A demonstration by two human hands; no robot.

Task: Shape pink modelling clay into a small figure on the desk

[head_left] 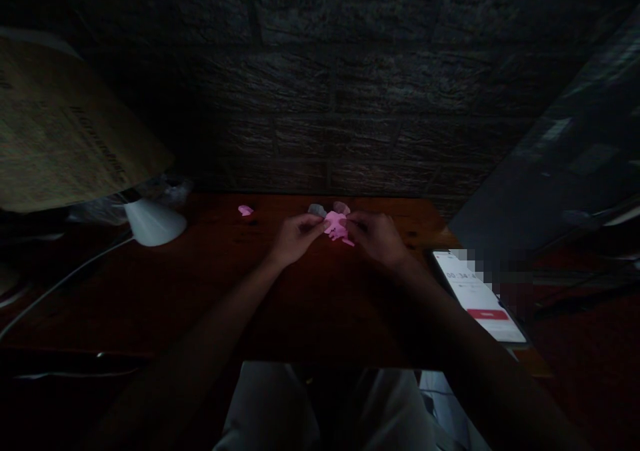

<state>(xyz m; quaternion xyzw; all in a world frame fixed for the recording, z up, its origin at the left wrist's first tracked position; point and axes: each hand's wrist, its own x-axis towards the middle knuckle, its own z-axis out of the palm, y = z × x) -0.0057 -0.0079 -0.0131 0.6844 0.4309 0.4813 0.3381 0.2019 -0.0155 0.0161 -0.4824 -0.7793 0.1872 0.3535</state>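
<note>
My left hand [293, 240] and my right hand [384, 239] meet above the wooden table [320, 304]. Between them is a bright pink, flat piece with a ragged lower edge [336, 224]; it may be modelling clay, but the dim light leaves its kind unclear. The thumb and fingers of each hand pinch one side of it. Just behind lie a greyish lump [317, 209] and a paler pink lump [342, 207], both partly hidden. A smaller bright pink piece [245, 210] lies apart, left of my left hand.
At left, a lamp with a white cone base [155, 224] and a brown printed shade [70, 124] trails a cable [65, 281]. A lit phone [477, 298] showing a timer lies at the table's right edge, near my right forearm. A dark brick-patterned wall [330, 104] stands behind.
</note>
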